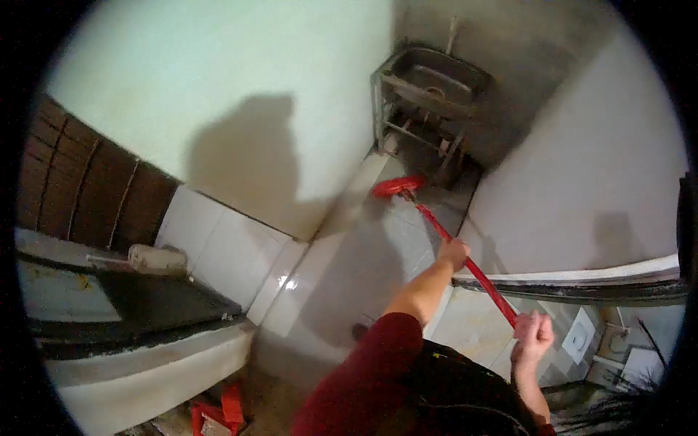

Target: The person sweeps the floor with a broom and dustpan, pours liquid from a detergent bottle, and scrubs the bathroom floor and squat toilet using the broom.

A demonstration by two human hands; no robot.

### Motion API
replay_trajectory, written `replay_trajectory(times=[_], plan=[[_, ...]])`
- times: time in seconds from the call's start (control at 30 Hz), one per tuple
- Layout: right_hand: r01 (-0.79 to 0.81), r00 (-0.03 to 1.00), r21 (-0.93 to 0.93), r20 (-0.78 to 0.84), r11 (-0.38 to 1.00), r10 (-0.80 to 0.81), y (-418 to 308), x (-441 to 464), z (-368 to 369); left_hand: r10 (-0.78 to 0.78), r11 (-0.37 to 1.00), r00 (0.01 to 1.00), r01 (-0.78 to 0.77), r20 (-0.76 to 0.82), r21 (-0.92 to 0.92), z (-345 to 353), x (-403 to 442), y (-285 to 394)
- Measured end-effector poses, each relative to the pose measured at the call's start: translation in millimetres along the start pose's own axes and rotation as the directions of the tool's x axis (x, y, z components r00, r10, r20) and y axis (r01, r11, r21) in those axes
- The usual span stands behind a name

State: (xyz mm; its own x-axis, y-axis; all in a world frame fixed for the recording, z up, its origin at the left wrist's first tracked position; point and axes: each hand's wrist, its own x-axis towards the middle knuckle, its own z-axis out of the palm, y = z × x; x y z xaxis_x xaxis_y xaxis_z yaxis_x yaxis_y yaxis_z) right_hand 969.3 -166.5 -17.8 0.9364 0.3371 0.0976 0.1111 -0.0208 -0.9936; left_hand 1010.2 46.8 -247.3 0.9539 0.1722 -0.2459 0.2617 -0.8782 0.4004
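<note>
A long-handled mop with a red head (398, 186) and a red handle (488, 283) slants across the view. My left hand (455, 253), its arm in a maroon sleeve, is wrapped around the middle of the handle. Near the handle's upper end, my right hand (534, 334) is closed in a grip. The mop head is on or just over the tiled floor (349, 265), close to the metal sink stand; I cannot tell whether it is pressed down.
A steel sink (440, 76) on a metal frame stands in the far corner. To the left runs a dark countertop (160, 298) with a pale container (158, 259). A red object (231, 403) lies low at bottom left. A white wall (574, 189) borders the right.
</note>
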Motion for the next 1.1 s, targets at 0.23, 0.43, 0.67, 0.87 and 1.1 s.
replay_trajectory(times=[0.23, 0.43, 0.67, 0.87, 1.1], plan=[[-0.137, 0.939, -0.102, -0.329, 0.985, 0.097, -74, 9, -91, 0.295, 0.937, 0.952, -0.271, 0.083, -0.219, -16, -21, 111], [-0.128, 0.954, -0.290, -0.296, 0.948, 0.038, -128, 39, -130, 0.303, 0.849, 0.953, -0.269, 0.000, -0.455, -37, -47, 132], [-0.245, 0.923, -0.026, 0.299, 0.969, 0.241, -176, 94, -60, 0.012, 0.813, 0.966, 0.141, 0.259, -0.565, -90, -156, 90], [-0.291, 0.749, -0.063, 0.605, 0.955, 0.268, -153, 75, 23, -0.269, 0.787, 0.919, 0.383, 0.289, -0.485, -85, -258, 40], [-0.140, 0.615, 0.353, 0.764, 0.925, -0.198, -171, 148, 9, -0.416, 0.756, 0.909, 0.348, 0.003, -0.554, -156, -220, 46]])
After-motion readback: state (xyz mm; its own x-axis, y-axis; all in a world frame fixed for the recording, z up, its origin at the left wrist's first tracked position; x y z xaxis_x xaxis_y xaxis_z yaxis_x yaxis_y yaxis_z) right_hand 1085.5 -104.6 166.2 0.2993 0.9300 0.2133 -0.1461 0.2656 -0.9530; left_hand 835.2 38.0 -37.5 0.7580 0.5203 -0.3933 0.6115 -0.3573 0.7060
